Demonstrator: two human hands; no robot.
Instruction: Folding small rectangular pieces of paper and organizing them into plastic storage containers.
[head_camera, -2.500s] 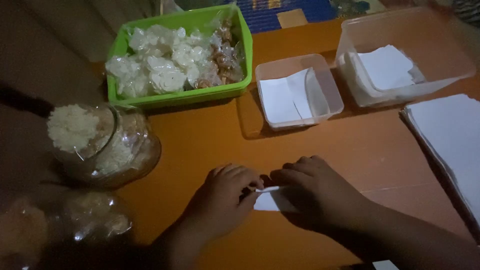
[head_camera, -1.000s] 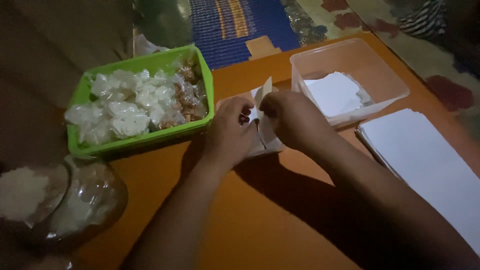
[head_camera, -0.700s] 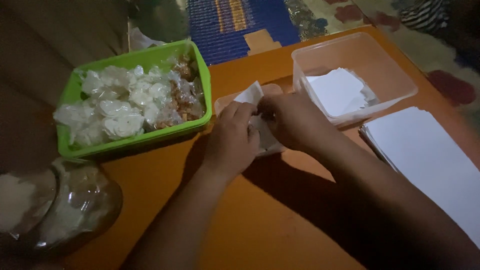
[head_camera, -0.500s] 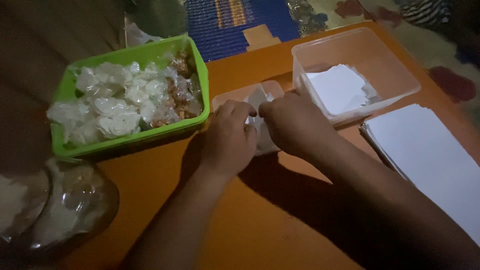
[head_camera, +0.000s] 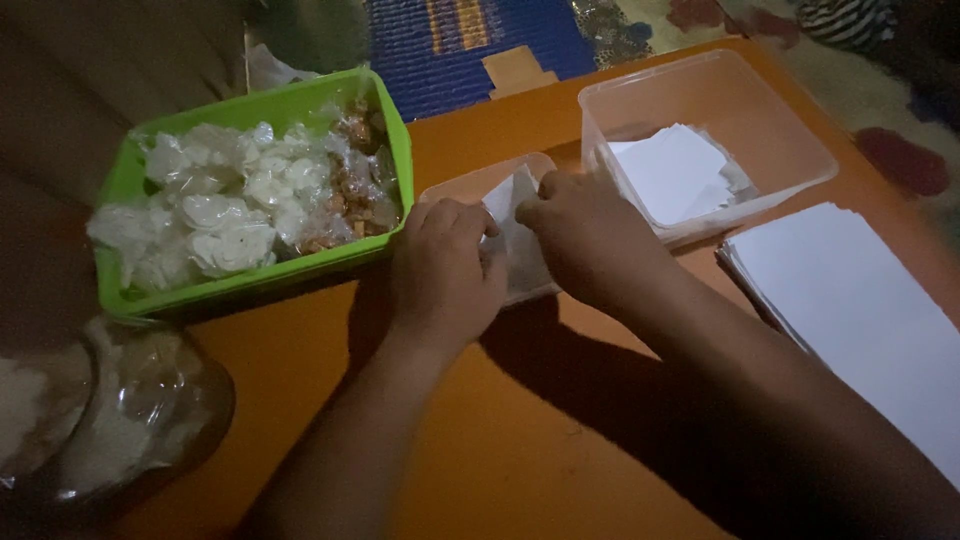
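Note:
My left hand (head_camera: 443, 268) and my right hand (head_camera: 588, 234) meet over a small clear plastic tub (head_camera: 470, 185) on the orange table (head_camera: 520, 440). Between their fingertips they pinch a small folded white paper (head_camera: 505, 200), which stands up over the tub. More white paper lies in the tub beneath the hands, mostly hidden by them.
A green basket (head_camera: 130, 180) of small clear-wrapped packets stands at the left. A larger clear tub (head_camera: 790, 150) with cut white papers is at the right, and a stack of white sheets (head_camera: 860, 310) beside it. Clear bags (head_camera: 110, 420) of pale food lie at the lower left.
Both hands have gone from the near middle of the table to the small tub, carrying the folded paper. Over the last second they have lowered it slightly into the tub.

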